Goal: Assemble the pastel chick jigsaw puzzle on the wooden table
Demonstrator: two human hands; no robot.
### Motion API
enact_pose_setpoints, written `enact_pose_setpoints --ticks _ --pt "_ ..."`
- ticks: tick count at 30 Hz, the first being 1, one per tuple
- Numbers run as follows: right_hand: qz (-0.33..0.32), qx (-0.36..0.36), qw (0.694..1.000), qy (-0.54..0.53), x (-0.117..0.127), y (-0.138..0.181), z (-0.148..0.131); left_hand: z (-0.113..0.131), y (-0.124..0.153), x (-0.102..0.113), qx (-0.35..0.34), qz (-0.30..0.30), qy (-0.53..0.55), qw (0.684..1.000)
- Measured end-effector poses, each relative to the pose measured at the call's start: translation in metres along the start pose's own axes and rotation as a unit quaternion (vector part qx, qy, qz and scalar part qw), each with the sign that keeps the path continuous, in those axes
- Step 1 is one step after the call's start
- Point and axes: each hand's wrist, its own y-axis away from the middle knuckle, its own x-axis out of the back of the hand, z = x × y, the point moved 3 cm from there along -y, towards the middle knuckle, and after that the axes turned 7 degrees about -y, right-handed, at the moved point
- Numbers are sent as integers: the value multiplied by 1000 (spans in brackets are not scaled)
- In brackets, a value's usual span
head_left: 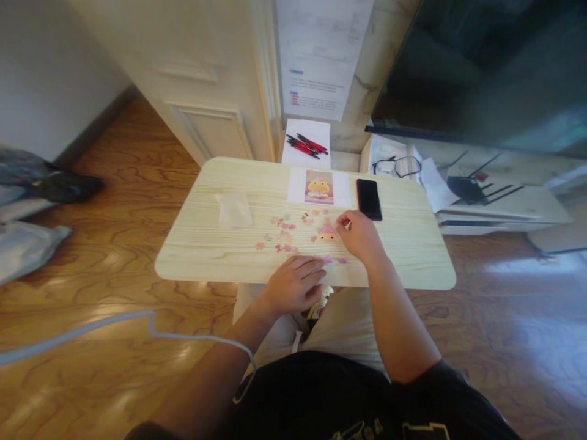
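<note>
My right hand (360, 235) is at the right side of a partly joined jigsaw puzzle (327, 234) with a yellow face and a pink top. Its thumb and fingertips are pinched together; anything between them is too small to make out. My left hand (298, 283) rests at the table's near edge, fingers stretched out, close to some purple puzzle pieces (328, 260). Several loose puzzle pieces (285, 226) in pink, orange and grey lie left of the joined part. Behind them is a white sheet with a printed reference picture (320, 187) of a yellow character.
The small wooden table (192, 244) also bears a black phone (369, 199) and a clear plastic bag (234, 211). Beyond its far edge are red pens (306, 145), glasses (407, 165) and a black router (466, 189). A pale cable (197, 336) crosses my left forearm.
</note>
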Motion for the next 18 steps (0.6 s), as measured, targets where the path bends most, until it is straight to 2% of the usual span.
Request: enact_pose_setpoints --ticks 3,6,18 --pt "-20 -27 999 -3 8 47 15 5 -6 -5 -5 -18 1 1000" --pt "-58 -42 997 8 7 72 25 6 -10 -7 5 -32 1 999" --pt "-113 -1 993 -16 -1 73 19 1 -17 -6 15 -52 37 998"
